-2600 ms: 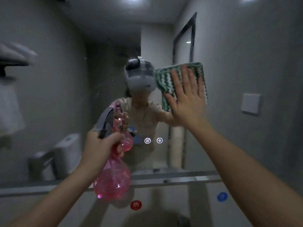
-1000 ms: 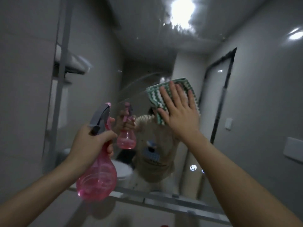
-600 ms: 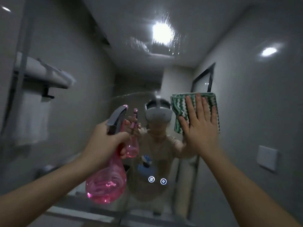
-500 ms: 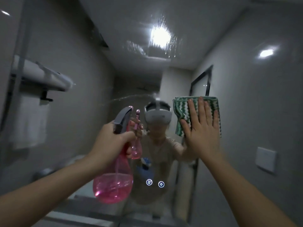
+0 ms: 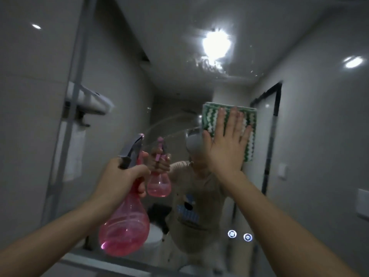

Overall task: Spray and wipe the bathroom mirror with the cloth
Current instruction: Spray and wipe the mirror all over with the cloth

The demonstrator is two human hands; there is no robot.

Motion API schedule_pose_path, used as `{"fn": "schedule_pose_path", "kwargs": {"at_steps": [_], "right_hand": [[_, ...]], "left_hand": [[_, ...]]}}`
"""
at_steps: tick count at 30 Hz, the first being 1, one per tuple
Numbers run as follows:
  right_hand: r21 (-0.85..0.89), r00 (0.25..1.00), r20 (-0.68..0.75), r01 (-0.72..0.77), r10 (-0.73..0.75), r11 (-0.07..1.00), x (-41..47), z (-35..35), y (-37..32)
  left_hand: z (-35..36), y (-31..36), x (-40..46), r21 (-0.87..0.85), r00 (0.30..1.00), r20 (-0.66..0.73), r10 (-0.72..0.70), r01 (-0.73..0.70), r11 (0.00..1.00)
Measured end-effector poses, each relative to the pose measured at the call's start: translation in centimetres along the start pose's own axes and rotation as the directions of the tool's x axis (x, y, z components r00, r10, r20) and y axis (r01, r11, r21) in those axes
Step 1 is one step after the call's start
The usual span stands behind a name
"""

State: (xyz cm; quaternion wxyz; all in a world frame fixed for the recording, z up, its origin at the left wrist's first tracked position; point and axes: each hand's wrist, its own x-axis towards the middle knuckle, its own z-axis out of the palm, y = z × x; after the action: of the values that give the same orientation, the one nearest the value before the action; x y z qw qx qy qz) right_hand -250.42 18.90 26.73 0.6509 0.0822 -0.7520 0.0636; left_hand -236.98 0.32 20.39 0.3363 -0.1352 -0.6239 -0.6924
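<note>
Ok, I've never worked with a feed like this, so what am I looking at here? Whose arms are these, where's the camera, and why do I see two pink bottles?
There is one picture, from a camera worn on the person's head, facing a bathroom mirror. No machine is involved; the two arms are the person's own. The left hand grips a pink spray bottle by its neck and trigger. The right hand has its fingers straight and presses a green-and-white cloth flat against the glass. The second, smaller pink bottle is only the reflection, as is the figure wearing the headset. Wet streaks show on the glass near the reflected ceiling light. Two small lit icons sit low on the mirror.
</note>
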Motion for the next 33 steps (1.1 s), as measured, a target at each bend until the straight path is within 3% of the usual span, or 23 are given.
{"fn": "schedule_pose_path", "kwargs": {"at_steps": [7,15,18,23,33], "right_hand": [[0.064,0.958,-0.001,0.288,-0.288,0.956,-4.8,3.5,-14.0],[0.094,0.891,0.092,0.437,-0.445,0.895,-11.2,5.8,-22.5],[0.088,0.872,0.091,0.474,-0.481,0.876,-10.8,5.8,-22.3],[0.055,0.755,0.037,0.653,-0.655,0.756,-5.8,5.0,-19.2],[-0.024,0.921,-0.040,0.388,-0.389,0.921,3.3,1.7,-6.9]], "left_hand": [[-8.3,-2.1,0.3,0.021,0.996,-0.091,0.000,0.002,1.000],[-15.9,-3.7,0.1,0.039,0.984,-0.179,-0.008,0.015,0.999],[-16.5,-3.7,0.6,0.043,0.982,-0.185,-0.027,0.036,0.998],[-15.6,-3.1,1.3,-0.015,0.986,-0.169,-0.002,0.000,1.000],[-6.6,-1.2,1.7,0.000,0.995,-0.096,0.035,-0.036,0.999]]}}
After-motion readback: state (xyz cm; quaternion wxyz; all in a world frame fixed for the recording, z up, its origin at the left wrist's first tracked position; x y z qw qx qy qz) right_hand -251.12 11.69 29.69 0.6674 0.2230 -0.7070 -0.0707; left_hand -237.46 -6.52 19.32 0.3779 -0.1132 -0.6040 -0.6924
